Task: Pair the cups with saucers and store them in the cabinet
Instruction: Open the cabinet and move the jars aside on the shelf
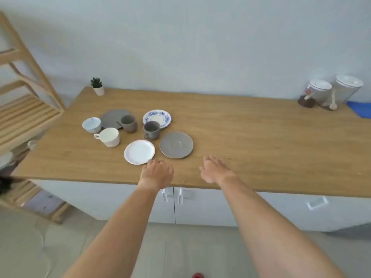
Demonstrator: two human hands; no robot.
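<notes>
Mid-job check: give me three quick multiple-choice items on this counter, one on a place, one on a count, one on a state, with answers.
1. Where is the white saucer?
A. by the left hand
B. beside the jars
C. in the cabinet

2. How many cups stand on the counter?
A. two
B. four
C. six

3. The cabinet doors are:
A. open
B. removed
C. shut

Answers: 1 A, its near rim meets the left fingertips. 2 B, two grey, one white, one pale blue-patterned. 3 C, both doors sit flush beneath the counter.
</notes>
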